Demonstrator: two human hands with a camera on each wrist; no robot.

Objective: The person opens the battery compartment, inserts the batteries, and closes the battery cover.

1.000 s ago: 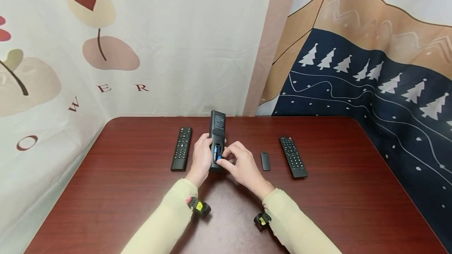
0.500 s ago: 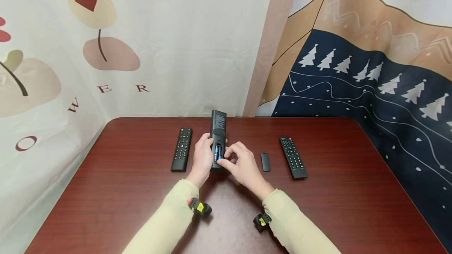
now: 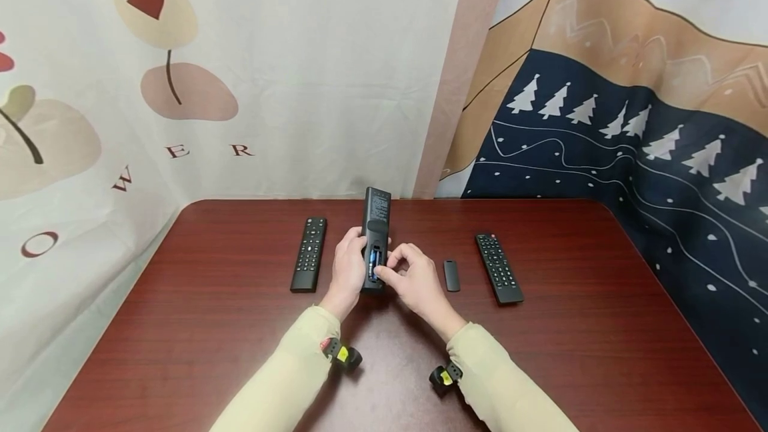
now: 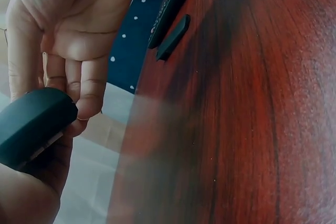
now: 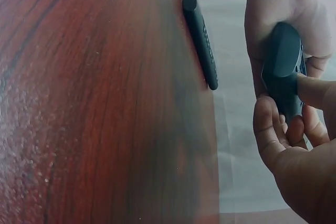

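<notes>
Back side up, a black remote control (image 3: 377, 219) is held over the table by my left hand (image 3: 348, 265), which grips its left edge. Its battery compartment is uncovered, and a blue battery (image 3: 373, 264) shows inside. My right hand (image 3: 417, 282) has its thumb at the lower end of the battery and its index finger bent close by at the remote's right edge, pinching there. In the right wrist view the remote's rounded end (image 5: 283, 56) sits between both hands. The left wrist view shows that end (image 4: 37, 124) too; the compartment is hidden there.
On the reddish-brown table (image 3: 240, 345), a second remote (image 3: 309, 255) lies button side up at the left, and a third remote (image 3: 499, 269) at the right. A small black battery cover (image 3: 451, 276) lies beside the third one. Printed curtains (image 3: 324, 85) hang behind the table.
The held remote and my left hand have shifted slightly to the right. My right thumb has moved a little with them and stays at the battery compartment.
</notes>
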